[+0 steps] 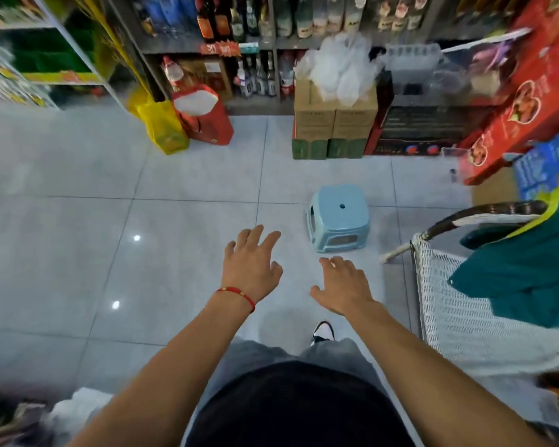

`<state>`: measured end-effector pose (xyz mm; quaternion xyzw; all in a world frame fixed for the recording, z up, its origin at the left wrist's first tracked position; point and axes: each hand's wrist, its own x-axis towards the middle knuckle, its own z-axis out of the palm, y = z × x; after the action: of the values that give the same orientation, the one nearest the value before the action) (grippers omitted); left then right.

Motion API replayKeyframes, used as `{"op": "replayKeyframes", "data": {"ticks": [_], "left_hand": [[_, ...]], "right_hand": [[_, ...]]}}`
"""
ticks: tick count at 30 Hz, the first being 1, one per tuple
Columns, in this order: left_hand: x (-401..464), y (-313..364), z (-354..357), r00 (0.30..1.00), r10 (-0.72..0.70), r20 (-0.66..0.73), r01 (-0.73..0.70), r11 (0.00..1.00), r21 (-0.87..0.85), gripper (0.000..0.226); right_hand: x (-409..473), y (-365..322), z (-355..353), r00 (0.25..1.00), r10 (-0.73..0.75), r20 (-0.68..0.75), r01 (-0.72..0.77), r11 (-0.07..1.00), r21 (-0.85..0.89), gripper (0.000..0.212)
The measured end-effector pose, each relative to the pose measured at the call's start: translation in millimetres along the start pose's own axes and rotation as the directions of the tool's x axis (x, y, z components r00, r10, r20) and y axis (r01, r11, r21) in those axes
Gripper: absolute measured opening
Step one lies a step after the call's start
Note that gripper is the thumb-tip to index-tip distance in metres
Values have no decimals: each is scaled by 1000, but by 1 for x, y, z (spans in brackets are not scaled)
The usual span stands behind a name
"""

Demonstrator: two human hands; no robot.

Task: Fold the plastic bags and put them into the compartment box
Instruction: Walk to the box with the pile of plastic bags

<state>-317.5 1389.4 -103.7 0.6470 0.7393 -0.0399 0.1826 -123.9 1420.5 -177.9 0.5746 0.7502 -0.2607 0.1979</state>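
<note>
You stand on a pale grey tiled floor [78,175] in a shop, shelves of bottles [271,17] along the far wall. Your left hand [250,262] and right hand [344,285] reach forward, fingers spread, holding nothing. The plastic bags [339,69] lie heaped on cardboard boxes [334,117] far ahead, beyond a blue stool [339,217].

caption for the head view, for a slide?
Both hands, left and right, open and empty above a tiled floor; plastic bags piled on cardboard boxes beyond a blue stool.
</note>
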Motion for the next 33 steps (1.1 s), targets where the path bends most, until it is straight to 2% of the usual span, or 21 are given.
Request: {"op": "replayKeyframes", "data": {"ticks": [5,8,12,15,23,33], "left_hand": [[96,-15,-37,998,-49,-28,48,998,-42,65],[161,-40,-48,999,-48,-24,46,996,-75,64],[249,-81,-65,999,3,45,0,998,-63,65],[310,-109,-85,991,80,111,-73,995,-65,66],[488,-149,-147,972,203,115,-201,979,-30,65],[667,-149,-199,981,104,162,-95,994,-62,65]], "right_hand": [[87,-9,-71,997,-39,-68,39,999,-6,59],[140,-26,-102,998,-38,-55,37,999,-31,56],[206,-56,-139,999,6,-38,-7,999,-41,56],[241,-80,-168,997,79,-17,-78,997,28,57],[364,-110,-239,980,189,-53,-181,974,134,50],[549,-84,-357,990,133,-37,-125,978,168,47]]}}
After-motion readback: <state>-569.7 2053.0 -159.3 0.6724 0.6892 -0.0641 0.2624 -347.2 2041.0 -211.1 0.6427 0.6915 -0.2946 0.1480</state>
